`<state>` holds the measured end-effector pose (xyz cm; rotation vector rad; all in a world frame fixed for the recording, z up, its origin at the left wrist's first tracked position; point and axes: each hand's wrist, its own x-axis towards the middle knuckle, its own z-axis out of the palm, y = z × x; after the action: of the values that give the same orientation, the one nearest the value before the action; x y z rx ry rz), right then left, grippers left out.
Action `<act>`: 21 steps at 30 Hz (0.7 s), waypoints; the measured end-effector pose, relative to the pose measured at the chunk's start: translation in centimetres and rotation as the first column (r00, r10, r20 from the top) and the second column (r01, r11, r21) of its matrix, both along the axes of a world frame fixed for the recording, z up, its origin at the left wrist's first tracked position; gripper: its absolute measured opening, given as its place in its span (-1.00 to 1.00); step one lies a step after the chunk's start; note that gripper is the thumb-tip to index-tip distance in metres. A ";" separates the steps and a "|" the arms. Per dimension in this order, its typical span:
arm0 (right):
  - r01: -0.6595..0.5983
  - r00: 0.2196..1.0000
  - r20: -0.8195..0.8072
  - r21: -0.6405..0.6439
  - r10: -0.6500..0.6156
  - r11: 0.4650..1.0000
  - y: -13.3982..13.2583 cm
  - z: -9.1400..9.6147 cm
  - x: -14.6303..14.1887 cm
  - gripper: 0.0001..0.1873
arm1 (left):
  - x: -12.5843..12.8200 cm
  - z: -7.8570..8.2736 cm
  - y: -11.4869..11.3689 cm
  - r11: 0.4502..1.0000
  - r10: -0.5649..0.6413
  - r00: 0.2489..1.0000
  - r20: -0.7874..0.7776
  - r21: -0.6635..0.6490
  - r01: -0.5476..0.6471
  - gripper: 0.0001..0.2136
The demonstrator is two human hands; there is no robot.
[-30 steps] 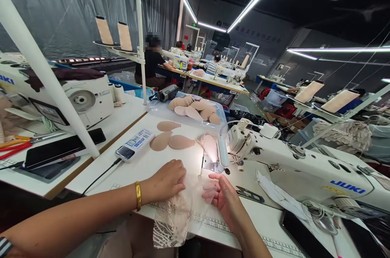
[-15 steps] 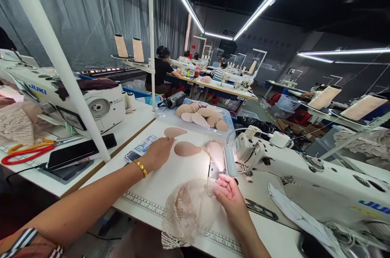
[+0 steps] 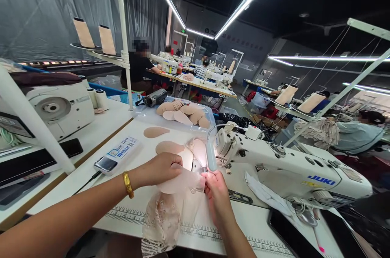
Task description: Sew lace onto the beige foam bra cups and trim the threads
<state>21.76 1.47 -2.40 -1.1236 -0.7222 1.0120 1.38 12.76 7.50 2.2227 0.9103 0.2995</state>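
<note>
My left hand (image 3: 166,170) is closed on a pale beige teardrop-shaped pad (image 3: 169,185), held over the table in front of the sewing machine (image 3: 243,148). The pad's narrow end points at my right hand (image 3: 217,189), whose fingers pinch the edge of a sheer beige lace fabric (image 3: 161,221) close to the needle area. That lace hangs down over the table's front edge. Beyond my left hand lie two more pads, a near one (image 3: 167,147) and a farther one (image 3: 156,132). Another pad (image 3: 198,148), with lace about it, lies under the lit lamp (image 3: 211,155).
A plastic tray (image 3: 143,118) of stacked pads stands at the back. On the left are a white device with a screen (image 3: 117,154) and a thread-stand pole (image 3: 123,38). White cloth (image 3: 265,193) and a dark phone (image 3: 289,229) lie right. Co-workers sit farther off.
My left hand has come from the pads at the left toward my right hand, and a pad now shows in it. My right hand stays near the needle. The view has turned right.
</note>
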 end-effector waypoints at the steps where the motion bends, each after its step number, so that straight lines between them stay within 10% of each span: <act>1: 0.002 1.000 0.008 0.015 -0.002 1.000 0.1 0.2 -0.2 -0.59 | 0.4 -0.2 0.0 1.000 -0.013 1.000 -0.005 -0.005 0.013 -0.84; 12: 0.073 0.941 0.307 0.224 -0.141 0.972 -2.3 0.6 -2.5 -0.52 | 0.3 0.5 -2.0 0.986 -0.164 0.986 0.022 0.046 0.163 -0.84; 16: -0.212 0.742 0.665 0.350 -0.083 0.912 -4.4 2.9 -2.0 -0.47 | 0.1 1.0 -2.4 0.880 -0.451 0.873 0.183 -0.069 0.469 -0.44; 21: -0.379 0.500 0.840 0.430 -0.210 0.819 -5.9 6.2 -1.1 -0.36 | 0.1 0.5 -2.8 0.840 -0.489 0.863 0.126 -0.197 0.505 -0.68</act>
<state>20.70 -4.45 3.76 -0.9974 -1.8119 0.1383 1.46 9.95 8.00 2.1281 0.2811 0.0253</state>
